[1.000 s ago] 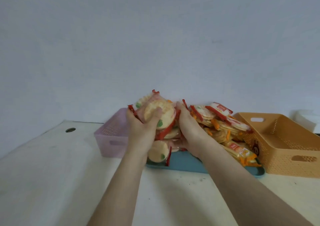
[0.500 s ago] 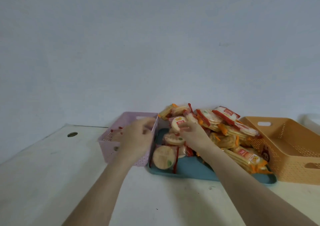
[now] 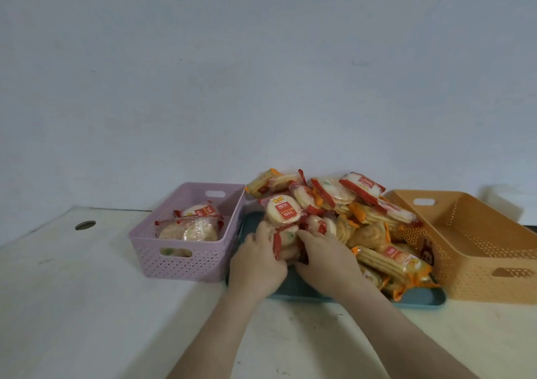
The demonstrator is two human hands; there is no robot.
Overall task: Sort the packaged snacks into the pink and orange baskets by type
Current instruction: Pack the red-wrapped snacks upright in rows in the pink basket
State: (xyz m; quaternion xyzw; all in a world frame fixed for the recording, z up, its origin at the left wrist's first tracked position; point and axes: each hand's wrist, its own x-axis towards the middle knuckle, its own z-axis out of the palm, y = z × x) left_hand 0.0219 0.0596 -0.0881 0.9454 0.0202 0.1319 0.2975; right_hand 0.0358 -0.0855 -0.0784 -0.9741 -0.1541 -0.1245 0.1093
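A heap of packaged snacks (image 3: 334, 204) lies on a teal tray (image 3: 418, 298) between the two baskets. It mixes round rice crackers in red-edged wrappers with ridged crackers in orange-edged wrappers (image 3: 389, 261). The pink basket (image 3: 186, 265) on the left holds a few red-wrapped round crackers (image 3: 191, 227). On the right, the orange basket (image 3: 476, 251) shows nothing inside. My left hand (image 3: 258, 262) and my right hand (image 3: 325, 259) both press against red-wrapped round crackers (image 3: 286, 240) at the heap's front left; their fingers curl around the packs.
A pale tabletop (image 3: 87, 306) runs to a white wall; a round cable hole (image 3: 85, 225) sits at its far left. Something white (image 3: 505, 201) stands behind the orange basket.
My left hand dropped the round crackers into the pink basket, then came back right to the heap. My right hand slid down to the same front packs.
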